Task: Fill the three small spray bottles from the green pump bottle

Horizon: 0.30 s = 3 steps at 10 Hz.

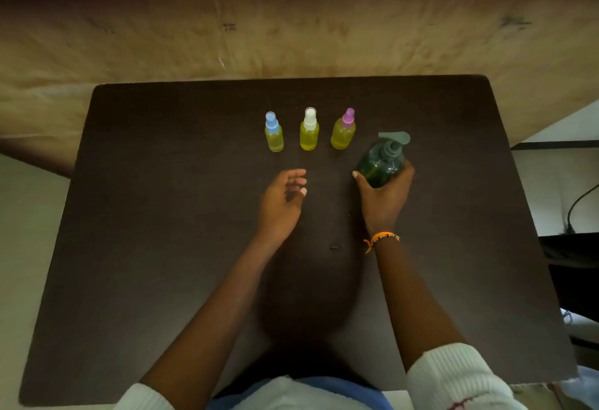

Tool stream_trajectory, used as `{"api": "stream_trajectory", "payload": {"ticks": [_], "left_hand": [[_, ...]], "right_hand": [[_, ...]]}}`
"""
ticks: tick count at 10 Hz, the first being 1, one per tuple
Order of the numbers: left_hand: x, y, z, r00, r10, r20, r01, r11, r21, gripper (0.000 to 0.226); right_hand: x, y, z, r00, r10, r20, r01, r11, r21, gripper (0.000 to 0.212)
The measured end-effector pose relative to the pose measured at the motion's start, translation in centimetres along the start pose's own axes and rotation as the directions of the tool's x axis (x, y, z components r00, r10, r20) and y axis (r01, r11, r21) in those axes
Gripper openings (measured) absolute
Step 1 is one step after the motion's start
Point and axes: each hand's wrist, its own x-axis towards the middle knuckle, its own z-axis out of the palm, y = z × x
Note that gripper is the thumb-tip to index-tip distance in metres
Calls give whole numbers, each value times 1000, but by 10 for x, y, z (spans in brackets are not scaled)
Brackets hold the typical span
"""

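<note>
Three small spray bottles stand upright in a row on the dark table (162,215), each holding yellow liquid: one with a blue cap (274,132), one with a white cap (309,130), one with a pink cap (344,130). All three caps are on. To their right is the green pump bottle (382,160), pump head in place, with my right hand (384,194) wrapped around its lower body. My left hand (282,200) hovers over the table just below the row, fingers apart and holding nothing.
A brown cardboard-like surface (291,27) lies beyond the table's far edge. A black cable (580,205) and dark furniture sit off the right side. A tiny dark speck (334,248) lies on the table between my forearms.
</note>
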Motion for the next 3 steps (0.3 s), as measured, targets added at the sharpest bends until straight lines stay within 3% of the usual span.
{"api": "stream_trajectory", "payload": {"ticks": [2,3], "left_hand": [[-1,-5,1,999,38,-14,-37,997,70,29],[-7,-6,3,985,156,-80,-137,969,204,26]], "right_hand": [[-12,1,-6,1000,-16,6,16,993,-120,101],[-45,1,-11,993,-112,-32,103,975,-196,75]]}}
